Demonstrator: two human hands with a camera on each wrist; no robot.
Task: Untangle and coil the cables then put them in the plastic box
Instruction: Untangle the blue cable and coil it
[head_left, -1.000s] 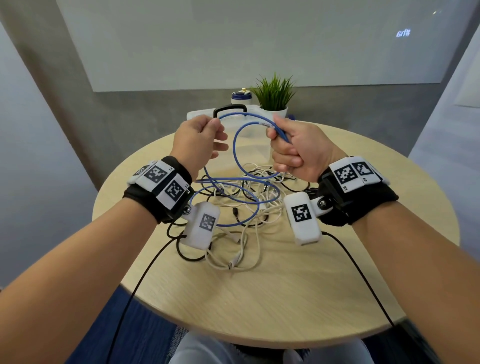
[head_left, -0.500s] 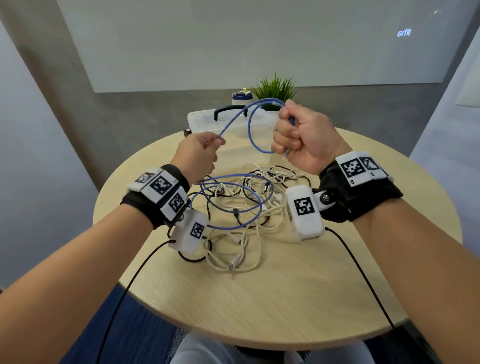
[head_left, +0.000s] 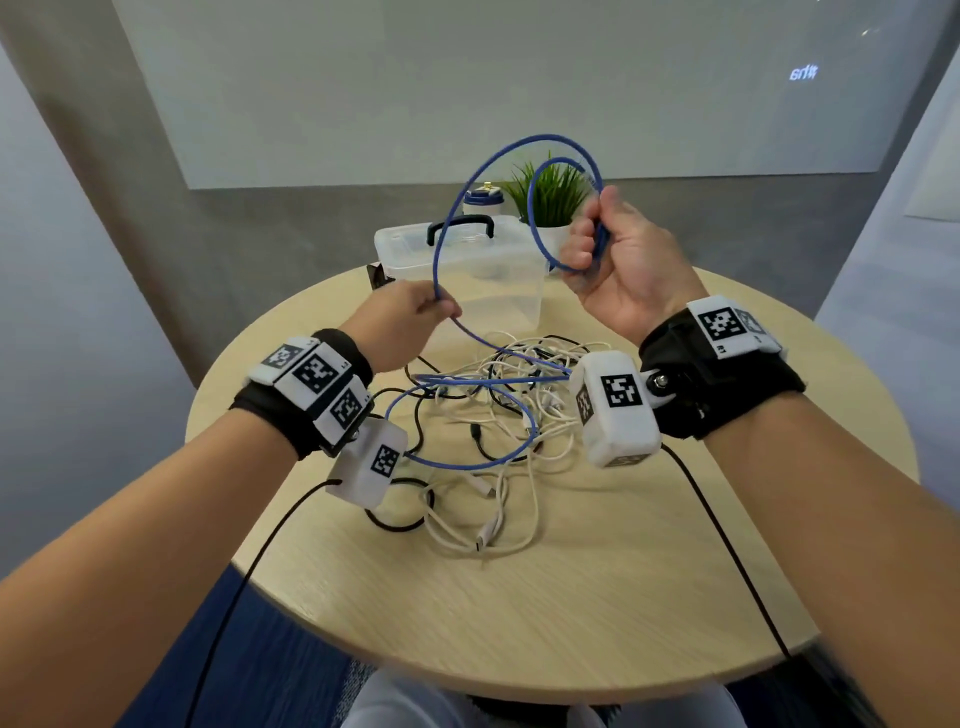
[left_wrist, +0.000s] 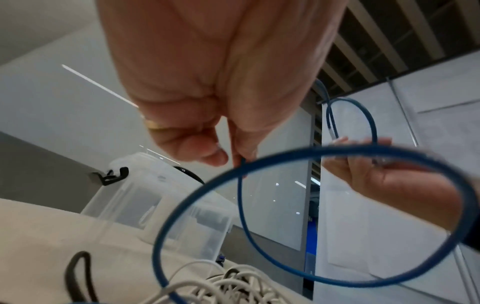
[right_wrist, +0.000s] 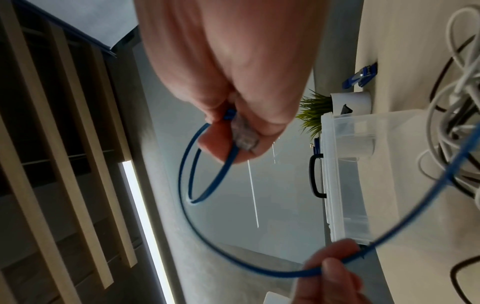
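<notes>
A blue cable (head_left: 435, 260) arcs in the air between my hands. My right hand (head_left: 597, 244) is raised above the table and grips a small loop of it, with the clear plug end (right_wrist: 244, 135) between thumb and fingers. Lower down and to the left, my left hand (head_left: 441, 306) pinches the same blue cable (left_wrist: 242, 162); beyond that pinch it runs into the tangle. White and black cables (head_left: 498, 447) lie tangled mid-table with more blue loops among them. The clear plastic box (head_left: 467, 270) with a black handle stands behind the tangle.
A small potted plant (head_left: 550, 197) and a blue-capped bottle (head_left: 483, 200) stand behind the box at the round wooden table's (head_left: 623, 597) far edge. Black wrist-camera leads (head_left: 727, 545) trail over the table's near edge. A wall rises close behind.
My right hand has risen and turned palm toward me, gathering a second blue loop. My left hand has dropped lower and away from the right, sliding along the cable. More blue cable is off the table.
</notes>
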